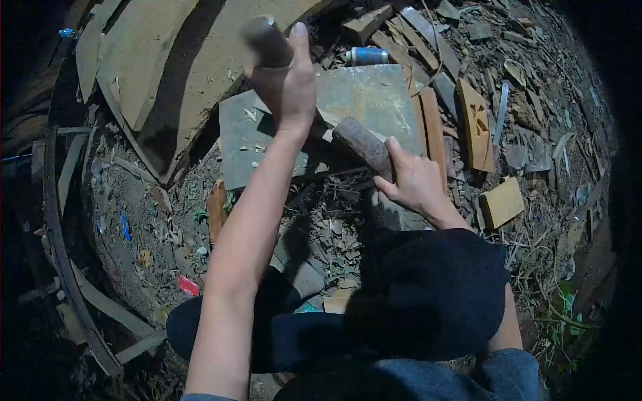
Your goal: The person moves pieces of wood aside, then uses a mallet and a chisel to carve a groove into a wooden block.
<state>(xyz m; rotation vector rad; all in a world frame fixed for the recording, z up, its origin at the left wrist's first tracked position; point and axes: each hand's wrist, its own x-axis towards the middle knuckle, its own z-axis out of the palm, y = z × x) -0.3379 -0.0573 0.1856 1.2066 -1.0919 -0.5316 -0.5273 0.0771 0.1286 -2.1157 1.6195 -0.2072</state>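
My left hand (291,90) is raised over the board, its fingers wrapped round a thick dark bar with a rounded end (266,41), blurred at its tip. Lower and to the right, my right hand (418,184) grips a thick grey-brown wooden bar (361,142), thumb along its side. This bar slants up and left across the near part of a flat grey-green board (368,93), with a pale piece showing at its far end. Pale wood chips (251,115) are scattered on the board. My left hand hides part of what lies beneath it.
Large wooden slabs (207,47) lie at the upper left. A blue can (368,56) rests behind the board. To the right are a notched wooden block (475,127) and a short yellowish block (503,202). My dark-trousered knees (435,287) are below, above debris-strewn ground.
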